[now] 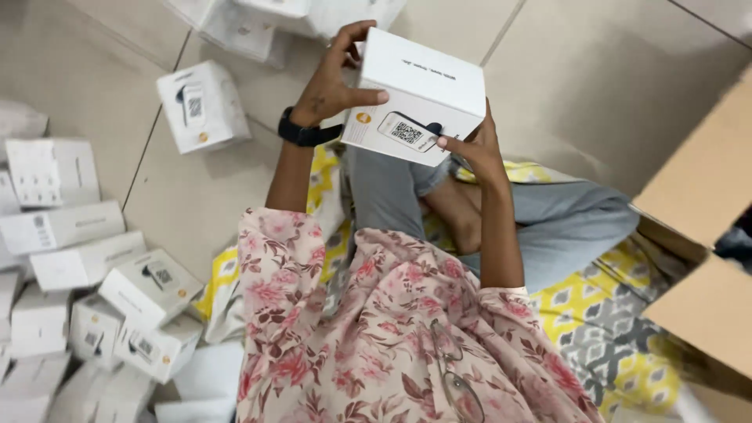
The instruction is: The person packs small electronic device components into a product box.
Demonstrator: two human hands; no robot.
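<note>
I hold a white cardboard box [423, 86] up in front of me with both hands. My left hand [333, 78], with a black band on its wrist, grips the box's left side, thumb on the front face. My right hand [474, 145] holds the lower right corner, fingertips on the printed face with a square code mark. I sit cross-legged on a yellow and grey patterned mat [603, 313] in a pink floral top and grey trousers.
Several white boxes of the same kind lie in a heap on the tiled floor at the left [117, 305]. One box [202, 106] stands alone further off. More white boxes [266, 23] lie at the top. An open brown carton [705, 235] stands at the right.
</note>
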